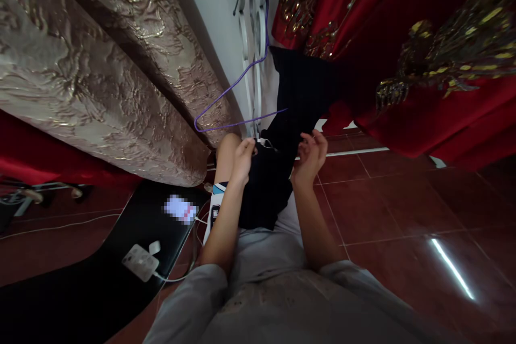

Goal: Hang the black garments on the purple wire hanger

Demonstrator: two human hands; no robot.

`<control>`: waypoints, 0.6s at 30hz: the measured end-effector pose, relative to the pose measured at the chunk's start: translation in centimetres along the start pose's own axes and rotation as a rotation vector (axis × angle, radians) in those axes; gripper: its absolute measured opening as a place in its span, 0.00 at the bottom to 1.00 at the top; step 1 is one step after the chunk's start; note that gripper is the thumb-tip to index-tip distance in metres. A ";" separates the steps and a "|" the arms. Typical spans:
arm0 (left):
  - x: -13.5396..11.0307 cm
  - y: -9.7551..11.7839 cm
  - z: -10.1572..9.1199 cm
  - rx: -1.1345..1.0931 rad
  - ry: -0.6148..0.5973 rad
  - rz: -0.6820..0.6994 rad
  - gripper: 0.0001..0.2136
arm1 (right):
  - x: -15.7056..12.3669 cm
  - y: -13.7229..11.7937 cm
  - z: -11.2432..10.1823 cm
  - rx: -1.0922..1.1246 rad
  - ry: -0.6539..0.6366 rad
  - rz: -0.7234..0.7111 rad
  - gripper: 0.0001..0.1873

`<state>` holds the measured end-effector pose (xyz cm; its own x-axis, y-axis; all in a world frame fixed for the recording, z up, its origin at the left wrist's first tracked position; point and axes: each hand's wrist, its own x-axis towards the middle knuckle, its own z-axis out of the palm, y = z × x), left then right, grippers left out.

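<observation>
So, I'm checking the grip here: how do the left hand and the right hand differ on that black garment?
The left hand is closed, pinching the black garment at its top edge; the right hand is open, fingers loosely curled. The left hand lies over the cloth, while the right hand sits beside it, and contact is unclear. Both are bare and raised to about the same height.

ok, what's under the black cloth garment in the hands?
Beneath the black cloth garment, which the left hand grips, a bare knee and grey cloth show. The rest of the leg is covered.
</observation>
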<state>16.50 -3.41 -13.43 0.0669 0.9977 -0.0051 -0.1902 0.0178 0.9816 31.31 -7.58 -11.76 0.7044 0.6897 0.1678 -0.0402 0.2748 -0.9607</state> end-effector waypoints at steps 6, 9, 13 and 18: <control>-1.2 1.6 3.3 0.322 -0.437 0.116 0.11 | 2.7 0.9 -0.1 -0.259 -0.648 -0.230 0.28; -2.2 1.3 3.1 0.441 -0.529 0.083 0.10 | 5.9 3.6 0.5 -0.367 -0.487 -0.102 0.43; -2.6 1.9 2.0 0.368 -0.527 0.018 0.13 | 8.4 6.1 0.7 -0.292 -0.300 -0.020 0.42; -3.2 5.0 1.3 0.196 -0.551 -0.008 0.17 | 7.3 7.0 -0.3 -0.234 -0.238 0.233 0.38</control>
<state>16.63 -6.57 -8.26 0.5769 0.8160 0.0357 -0.0065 -0.0391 0.9992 36.35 -0.86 -17.29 0.5106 0.8589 -0.0398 0.0028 -0.0480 -0.9988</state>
